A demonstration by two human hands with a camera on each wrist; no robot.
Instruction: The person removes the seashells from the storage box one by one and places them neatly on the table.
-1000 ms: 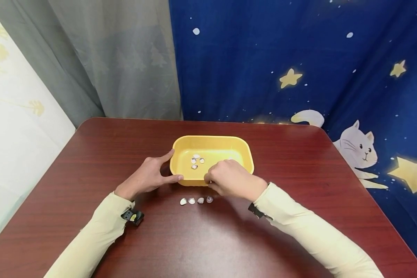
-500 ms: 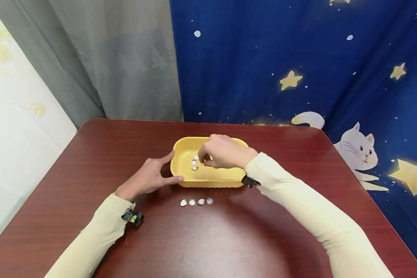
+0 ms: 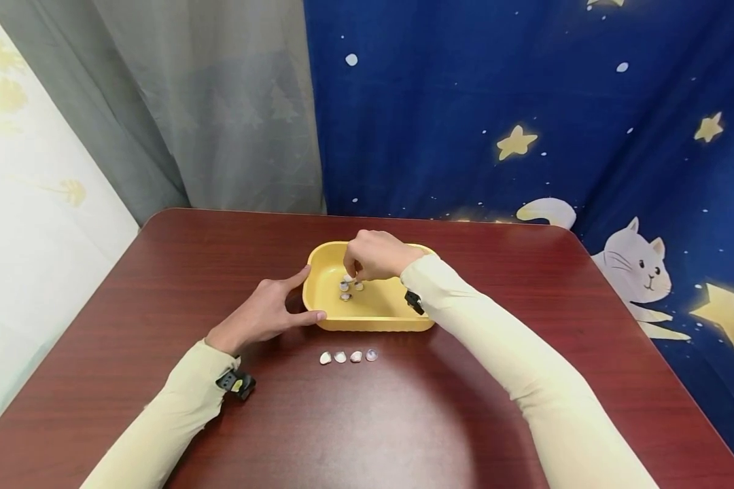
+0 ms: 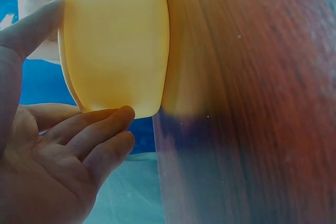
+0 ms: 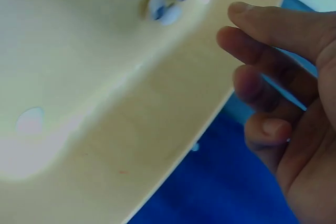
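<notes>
A yellow plastic tub (image 3: 376, 324) stands on the table with several small whitish seashells (image 3: 344, 286) clustered in its left part. My left hand (image 3: 261, 312) is at the tub's left end, thumb on the near rim and forefinger towards the far rim. Its fingers (image 4: 102, 132) touch the tub's outside in the left wrist view. Inside the tub, my right hand (image 3: 376, 255) reaches down over the shells. In the right wrist view its thumb and forefinger (image 5: 233, 43) stand slightly apart, nothing visible between them. One lone shell (image 5: 30, 120) lies elsewhere in the tub.
In front of the tub, several similar shells (image 3: 340, 356) form a row on the dark red-brown wooden table (image 3: 355, 428). A grey curtain (image 3: 245, 136) and a blue star-patterned curtain (image 3: 428, 115) hang behind the table's far edge.
My right hand has moved from the tub's near rim, up and left, to the shells inside. The left hand has stayed at the tub's left end.
</notes>
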